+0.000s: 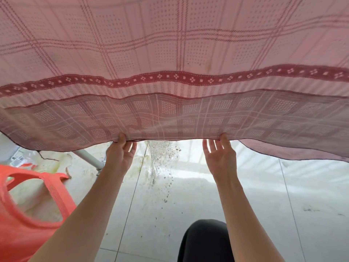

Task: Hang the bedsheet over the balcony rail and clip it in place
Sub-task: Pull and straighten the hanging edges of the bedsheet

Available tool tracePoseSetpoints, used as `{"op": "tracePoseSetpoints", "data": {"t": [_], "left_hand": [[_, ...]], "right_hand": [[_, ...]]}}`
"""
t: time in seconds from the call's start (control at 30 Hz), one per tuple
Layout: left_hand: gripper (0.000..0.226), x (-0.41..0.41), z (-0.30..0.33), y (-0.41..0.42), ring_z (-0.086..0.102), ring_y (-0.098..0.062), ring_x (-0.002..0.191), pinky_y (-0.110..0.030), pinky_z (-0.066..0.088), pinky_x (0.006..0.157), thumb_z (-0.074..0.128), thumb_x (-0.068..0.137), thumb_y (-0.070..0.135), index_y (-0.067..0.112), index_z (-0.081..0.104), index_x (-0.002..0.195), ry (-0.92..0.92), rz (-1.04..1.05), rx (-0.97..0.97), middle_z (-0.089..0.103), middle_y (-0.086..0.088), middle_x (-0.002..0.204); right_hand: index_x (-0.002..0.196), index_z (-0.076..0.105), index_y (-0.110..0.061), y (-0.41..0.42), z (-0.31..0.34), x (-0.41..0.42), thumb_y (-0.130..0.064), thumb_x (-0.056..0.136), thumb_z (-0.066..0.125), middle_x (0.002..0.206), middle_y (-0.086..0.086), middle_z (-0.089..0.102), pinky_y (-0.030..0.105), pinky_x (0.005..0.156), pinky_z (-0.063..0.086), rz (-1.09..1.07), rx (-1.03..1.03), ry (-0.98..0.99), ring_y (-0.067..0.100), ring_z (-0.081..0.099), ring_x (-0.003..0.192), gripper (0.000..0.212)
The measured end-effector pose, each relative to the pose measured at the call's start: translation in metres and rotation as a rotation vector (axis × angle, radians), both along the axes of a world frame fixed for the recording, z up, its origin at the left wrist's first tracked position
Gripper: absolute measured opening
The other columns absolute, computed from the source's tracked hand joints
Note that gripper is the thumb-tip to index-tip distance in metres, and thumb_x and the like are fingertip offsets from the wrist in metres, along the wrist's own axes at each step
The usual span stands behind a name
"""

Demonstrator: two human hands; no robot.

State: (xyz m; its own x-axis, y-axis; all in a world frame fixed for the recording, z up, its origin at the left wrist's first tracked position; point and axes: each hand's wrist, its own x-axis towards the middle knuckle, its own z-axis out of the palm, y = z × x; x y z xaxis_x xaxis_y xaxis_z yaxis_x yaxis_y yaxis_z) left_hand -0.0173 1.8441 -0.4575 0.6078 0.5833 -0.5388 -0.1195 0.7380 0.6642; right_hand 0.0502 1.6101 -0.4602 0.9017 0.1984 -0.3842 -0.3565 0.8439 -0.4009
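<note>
Pink checked cotton bedsheet [170,53] is spread overhead, no rail visible; left hand [120,155] and right hand [221,157] pinch its near hem by thumb only, other fingers open, so risk: hem slips onto the wet tiled floor [188,195] beneath it.

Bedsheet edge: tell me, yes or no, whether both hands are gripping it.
Yes, the left hand and right hand each pinch the bedsheet along its lower edge.

Bright daylight glows through the thin sheet [170,53] and glares off the pale floor [264,186], while wide-angle bending and blur smear the orange stool [28,205].
</note>
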Motion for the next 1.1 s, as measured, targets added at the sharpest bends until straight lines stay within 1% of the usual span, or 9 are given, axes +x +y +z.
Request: {"op": "tracePoseSetpoints", "data": {"t": [0.23,0.4,0.47,0.6,0.7,0.8,0.87,0.97,1.1], "left_hand": [[0.012,-0.003,-0.009,0.006,0.060,-0.005,0.084,-0.026,0.048,0.071,0.048,0.094,0.010,0.017,0.056,0.089,-0.038,-0.068,0.069,0.069,0.011,0.077],[0.021,-0.002,-0.017,0.015,0.065,-0.005,0.088,-0.031,0.050,0.078,0.044,0.094,0.005,0.016,0.062,0.090,-0.123,-0.162,0.102,0.073,0.010,0.081],[0.031,0.004,-0.020,0.019,0.066,-0.005,0.090,-0.033,0.050,0.080,0.044,0.094,0.003,0.017,0.069,0.081,-0.143,-0.168,0.089,0.073,0.009,0.082],[0.034,0.028,-0.018,0.030,0.066,-0.002,0.086,-0.031,0.049,0.081,0.044,0.094,0.001,0.017,0.068,0.076,-0.151,-0.236,0.106,0.073,0.012,0.076],[0.052,0.039,-0.020,0.039,0.068,0.000,0.079,-0.031,0.050,0.078,0.043,0.093,-0.002,0.020,0.074,0.058,-0.144,-0.326,0.157,0.072,0.011,0.073],[0.052,0.045,-0.028,0.043,0.068,0.000,0.075,-0.031,0.049,0.080,0.044,0.093,0.000,0.019,0.073,0.054,-0.181,-0.304,0.109,0.072,0.010,0.070],[0.048,0.049,-0.034,0.045,0.068,-0.001,0.077,-0.029,0.049,0.079,0.045,0.093,0.001,0.017,0.073,0.057,-0.238,-0.293,0.068,0.072,0.009,0.072],[0.044,0.052,-0.040,0.050,0.068,-0.002,0.077,-0.029,0.050,0.080,0.046,0.092,0.001,0.017,0.072,0.060,-0.268,-0.279,0.032,0.072,0.007,0.074],[0.022,0.050,-0.026,0.050,0.062,-0.006,0.090,-0.031,0.044,0.099,0.045,0.093,0.002,0.015,0.060,0.083,-0.195,-0.196,-0.053,0.064,0.005,0.086]], "right_hand": [[0.091,0.061,-0.012,-0.003,-0.016,0.002,-0.010,0.084,0.059,0.087,-0.002,0.063,0.029,0.084,0.048,-0.032,0.052,0.039,0.012,0.058,0.085,0.008],[0.088,0.063,-0.009,-0.007,-0.025,0.006,-0.007,0.076,0.060,0.080,-0.002,0.068,0.028,0.085,0.047,-0.046,0.121,0.024,0.010,0.064,0.076,0.012],[0.091,0.062,-0.008,-0.004,-0.026,0.012,-0.007,0.077,0.059,0.083,-0.001,0.068,0.028,0.086,0.046,-0.050,0.140,0.013,0.010,0.064,0.080,0.015],[0.092,0.063,-0.007,-0.006,-0.029,0.024,-0.008,0.076,0.059,0.087,0.001,0.069,0.028,0.087,0.046,-0.036,0.111,-0.019,0.012,0.064,0.086,0.016],[0.079,0.070,-0.009,-0.012,-0.031,0.032,-0.008,0.077,0.059,0.082,0.000,0.071,0.029,0.085,0.046,-0.021,0.034,-0.068,0.012,0.067,0.080,0.011],[0.079,0.069,-0.009,-0.001,-0.036,0.033,-0.007,0.080,0.057,0.079,0.000,0.069,0.029,0.084,0.047,-0.067,0.068,-0.097,0.011,0.065,0.076,0.012],[0.086,0.064,-0.009,0.006,-0.043,0.035,-0.007,0.085,0.055,0.079,-0.001,0.069,0.028,0.083,0.047,-0.104,0.110,-0.124,0.010,0.065,0.076,0.010],[0.084,0.064,-0.009,0.012,-0.046,0.034,-0.007,0.079,0.059,0.077,0.000,0.070,0.029,0.082,0.047,-0.139,0.083,-0.136,0.011,0.067,0.073,0.007],[0.079,0.065,-0.007,0.018,-0.035,0.021,0.000,0.086,0.056,0.073,0.003,0.069,0.029,0.078,0.049,-0.151,-0.078,-0.049,0.013,0.066,0.069,0.013]]}}
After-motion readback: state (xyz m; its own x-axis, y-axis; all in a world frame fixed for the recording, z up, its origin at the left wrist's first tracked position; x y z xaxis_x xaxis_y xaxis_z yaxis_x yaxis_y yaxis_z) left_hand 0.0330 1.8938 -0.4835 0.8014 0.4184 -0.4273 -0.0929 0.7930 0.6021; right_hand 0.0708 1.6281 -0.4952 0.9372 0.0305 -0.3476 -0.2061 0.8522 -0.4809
